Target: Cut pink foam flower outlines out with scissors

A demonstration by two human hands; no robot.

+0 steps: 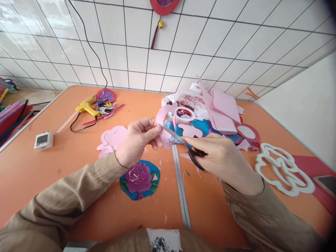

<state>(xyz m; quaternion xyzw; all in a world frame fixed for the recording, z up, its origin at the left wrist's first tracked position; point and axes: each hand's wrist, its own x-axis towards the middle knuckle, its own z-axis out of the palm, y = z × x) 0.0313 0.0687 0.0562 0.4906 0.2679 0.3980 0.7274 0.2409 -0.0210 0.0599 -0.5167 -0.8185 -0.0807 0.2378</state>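
Observation:
My left hand (138, 141) pinches a curved pink cut-out (163, 114), thin like felt or paper, above the middle of the table. In my right hand (222, 159) is a pair of scissors (196, 158) with black handles; their blades point left, and the tips lie against the pink piece close to my left fingertips. Whether the blades are closed is hard to make out. Below my left wrist lies a round blue fabric piece (140, 187) with a purple flower. Stacked pink cloud-shaped cut-outs (115, 137) rest beside my left hand.
At the back left are a yellow glue gun (88, 106) and a white charger block (43, 140). Folded pink sheets (225, 110) and a plastic bag (190, 99) stand behind my hands. White cloud-shaped frames (285, 169) lie at right. Small scraps dot the orange table (86, 196).

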